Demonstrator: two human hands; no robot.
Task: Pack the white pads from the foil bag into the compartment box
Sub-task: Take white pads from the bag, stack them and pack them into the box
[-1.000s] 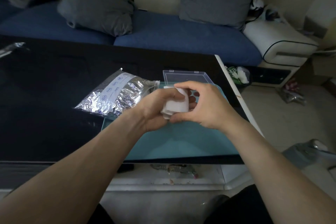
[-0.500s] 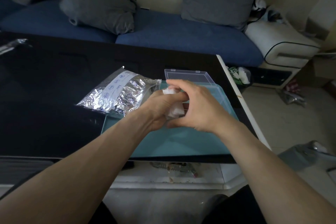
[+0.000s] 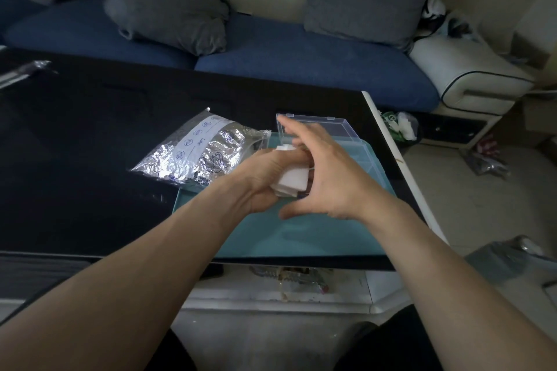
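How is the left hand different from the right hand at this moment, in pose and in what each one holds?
The left hand grips a stack of white pads; the right hand holds nothing. The left hand's fingers curl round the pads, while the right hand's fingers are spread and fairly straight. Both hover over the teal mat, close together.

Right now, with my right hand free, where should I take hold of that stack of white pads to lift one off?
Probably pinch the stack of white pads at its exposed right edge, coming in from the right with the right hand. The left hand wraps the stack's left side, leaving only that edge and the lower corner free, and the layers fan apart there.
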